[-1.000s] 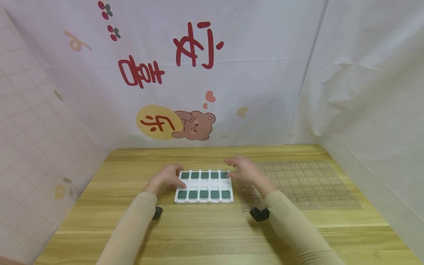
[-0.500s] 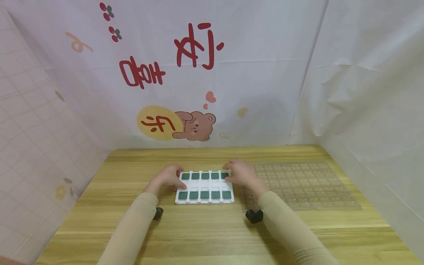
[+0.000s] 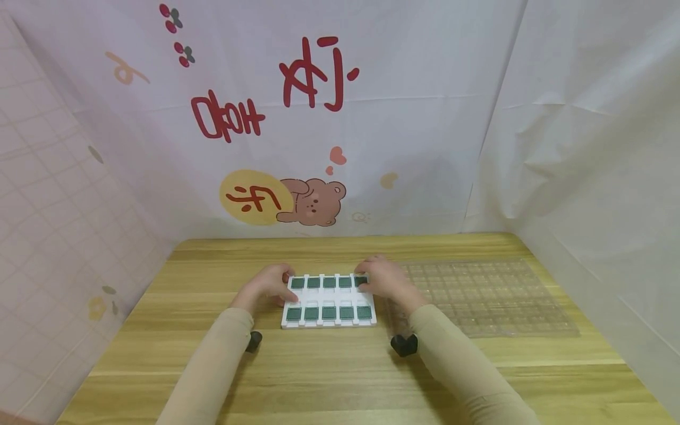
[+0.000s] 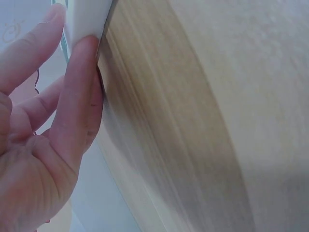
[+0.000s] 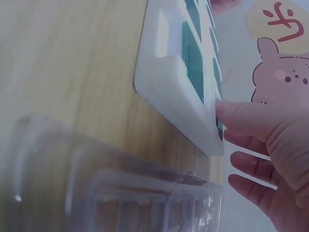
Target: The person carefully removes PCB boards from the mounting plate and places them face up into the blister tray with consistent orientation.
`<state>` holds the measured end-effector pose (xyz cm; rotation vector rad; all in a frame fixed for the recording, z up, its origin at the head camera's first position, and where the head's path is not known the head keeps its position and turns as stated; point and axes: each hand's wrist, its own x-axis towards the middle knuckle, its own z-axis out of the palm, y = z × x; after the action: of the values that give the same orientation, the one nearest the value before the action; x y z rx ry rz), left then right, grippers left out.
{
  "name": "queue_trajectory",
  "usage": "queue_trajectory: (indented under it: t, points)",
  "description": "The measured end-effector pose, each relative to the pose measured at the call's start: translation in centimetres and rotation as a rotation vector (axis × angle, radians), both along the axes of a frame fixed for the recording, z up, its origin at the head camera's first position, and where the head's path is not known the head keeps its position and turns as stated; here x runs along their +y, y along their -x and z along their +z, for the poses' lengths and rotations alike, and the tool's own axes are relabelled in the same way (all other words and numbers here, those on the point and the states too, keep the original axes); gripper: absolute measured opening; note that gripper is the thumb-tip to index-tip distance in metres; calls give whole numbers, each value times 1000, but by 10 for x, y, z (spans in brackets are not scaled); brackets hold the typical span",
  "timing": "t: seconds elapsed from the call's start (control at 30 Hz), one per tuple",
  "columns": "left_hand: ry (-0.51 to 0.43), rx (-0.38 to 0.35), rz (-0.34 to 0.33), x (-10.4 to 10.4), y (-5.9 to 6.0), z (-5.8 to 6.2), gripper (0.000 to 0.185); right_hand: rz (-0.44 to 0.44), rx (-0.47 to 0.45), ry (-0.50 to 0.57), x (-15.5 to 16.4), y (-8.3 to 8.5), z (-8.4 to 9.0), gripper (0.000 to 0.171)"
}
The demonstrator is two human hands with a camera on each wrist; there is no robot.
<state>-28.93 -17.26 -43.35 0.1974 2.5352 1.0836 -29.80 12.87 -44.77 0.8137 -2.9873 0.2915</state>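
Observation:
A white tray (image 3: 329,323) with two rows of green chips (image 3: 329,312) lies flat on the wooden table (image 3: 340,378), in the middle. My left hand (image 3: 283,289) holds the tray's left edge; in the left wrist view the thumb (image 4: 79,101) and a finger (image 4: 34,43) pinch the white edge (image 4: 87,19). My right hand (image 3: 368,281) lies over the tray's far right corner. In the right wrist view its thumb (image 5: 241,116) rests on the tray (image 5: 169,96) beside the last chip, and the other fingers (image 5: 251,164) stretch out past the rim.
A clear plastic tray (image 3: 489,295) with a grid of small pockets lies on the table just right of the white tray, and its near corner (image 5: 120,193) shows in the right wrist view. Cloth walls close off the back and both sides.
My right hand has come down and slightly left from above the clear tray onto the white tray's far right corner. The left hand and the tray have stayed put.

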Motion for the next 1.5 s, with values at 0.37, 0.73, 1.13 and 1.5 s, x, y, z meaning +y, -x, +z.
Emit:
queue_trajectory:
  t: [0.37, 0.73, 1.13, 1.5]
  points:
    - [-21, -8, 10, -1, -2, 1, 66, -2, 23, -43, -3, 0, -1, 33]
    - [-41, -23, 30, -3, 0, -3, 72, -11, 19, -71, -5, 1, -1, 29]
    - [-46, -24, 9, -4, -1, -1, 69, -34, -56, -40, -6, 2, 4, 25]
    - [-8, -13, 7, -3, -2, 0, 68, -11, -63, -10, -5, 5, 4, 22]
